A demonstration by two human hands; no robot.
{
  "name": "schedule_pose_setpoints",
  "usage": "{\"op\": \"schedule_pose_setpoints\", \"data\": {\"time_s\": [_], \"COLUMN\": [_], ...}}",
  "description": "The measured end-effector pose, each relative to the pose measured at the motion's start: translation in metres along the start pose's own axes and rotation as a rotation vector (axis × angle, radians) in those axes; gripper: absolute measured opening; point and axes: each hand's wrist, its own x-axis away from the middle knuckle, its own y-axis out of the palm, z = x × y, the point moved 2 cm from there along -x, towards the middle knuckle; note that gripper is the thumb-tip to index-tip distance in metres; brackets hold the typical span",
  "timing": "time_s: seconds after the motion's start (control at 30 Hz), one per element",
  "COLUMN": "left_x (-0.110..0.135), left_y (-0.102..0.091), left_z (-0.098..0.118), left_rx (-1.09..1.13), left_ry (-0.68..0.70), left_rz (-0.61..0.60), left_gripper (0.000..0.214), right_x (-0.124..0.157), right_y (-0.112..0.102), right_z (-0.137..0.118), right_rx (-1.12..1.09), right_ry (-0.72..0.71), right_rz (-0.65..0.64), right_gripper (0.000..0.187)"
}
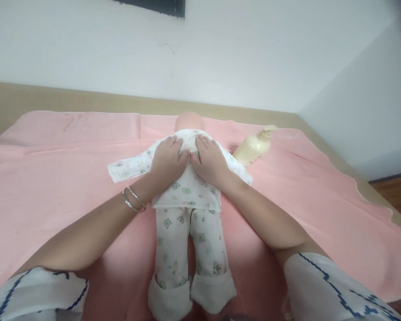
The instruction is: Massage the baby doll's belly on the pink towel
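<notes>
A baby doll (187,196) lies stretched out in a white printed top and matching trousers with turned-up cuffs. Its bald head (189,121) points toward the wall; the face does not show. My left hand (169,158) rests flat on the left of the doll's upper body, a silver bangle on that wrist. On the right side of the same upper body lies my right hand (210,160), also flat. Both sets of fingers are stretched out, the thumbs close together at the middle. Long sleeves spread out sideways from the doll, with its hands hidden.
Under the doll is a pink blanket (70,191) on a tan surface (120,99). A cream pump bottle (252,148) lies tilted beside the right sleeve. A white wall (220,58) stands behind, and wooden floor (396,194) shows at the right.
</notes>
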Motion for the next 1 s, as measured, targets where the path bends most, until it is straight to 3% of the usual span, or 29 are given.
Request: {"op": "schedule_pose_setpoints", "data": {"time_s": [0.27,0.47,0.73,0.87,1.0], "left_x": [0.017,0.005,-0.011,-0.014,-0.013], "left_y": [-0.010,-0.010,-0.019,-0.017,-0.015], "left_z": [0.028,0.016,0.004,-0.008,-0.009], "left_rx": [-0.072,-0.022,0.075,0.103,0.064], "left_ry": [0.126,0.150,-0.060,-0.068,-0.001], "left_rz": [-0.044,-0.158,-0.287,-0.349,-0.295], "left_gripper": [0.043,0.043,0.061,0.072,0.070], "right_x": [-0.001,0.003,0.032,0.033,0.023], "right_y": [-0.003,-0.016,-0.027,-0.020,-0.014], "right_z": [0.002,0.002,-0.026,-0.026,-0.016], "right_rx": [0.035,0.145,0.370,0.324,0.228], "right_ry": [-0.040,-0.135,-0.104,-0.113,-0.094], "right_rz": [-0.027,-0.077,-0.033,0.012,0.005], "right_gripper": [0.059,0.054,0.051,0.052,0.056]}}
